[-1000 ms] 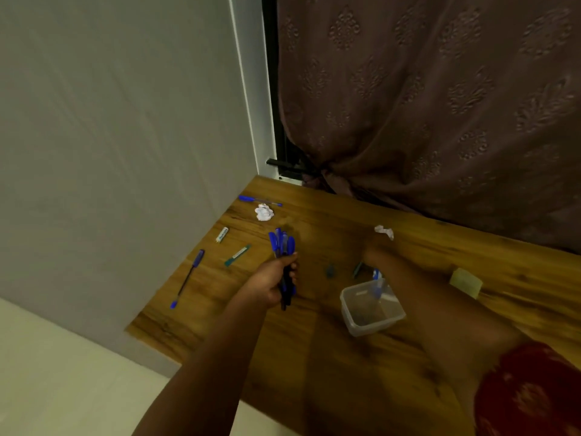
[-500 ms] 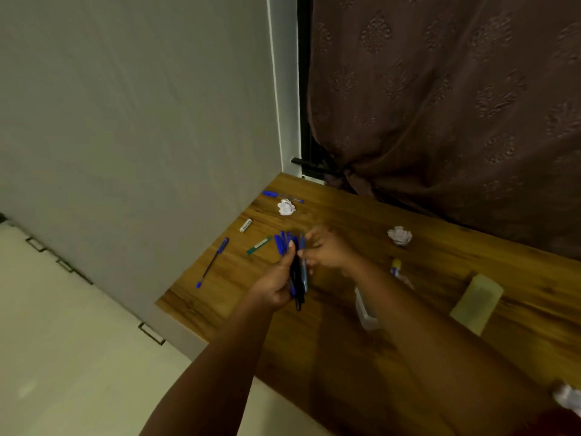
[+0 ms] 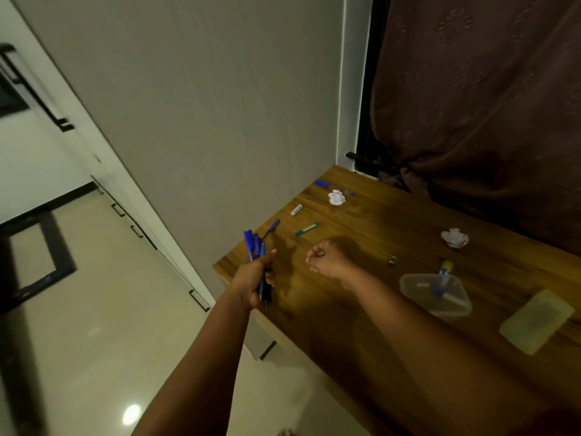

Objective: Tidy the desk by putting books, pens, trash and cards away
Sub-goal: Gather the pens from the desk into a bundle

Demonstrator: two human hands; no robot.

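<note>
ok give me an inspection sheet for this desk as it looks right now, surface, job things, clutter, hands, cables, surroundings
Surface: wooden desk, in dim light.
Job's things: bundle of blue pens; loose blue pen near the desk's left edge; another pen at the far corner; clear container with lid beside it.
Clutter: two crumpled papers; small white stick; green stick.
Hands: left hand grips the pens; right hand curled, apparently holding nothing.
Cables: nothing seen.
Surroundings: grey wall, brown curtain, tiled floor.
</note>
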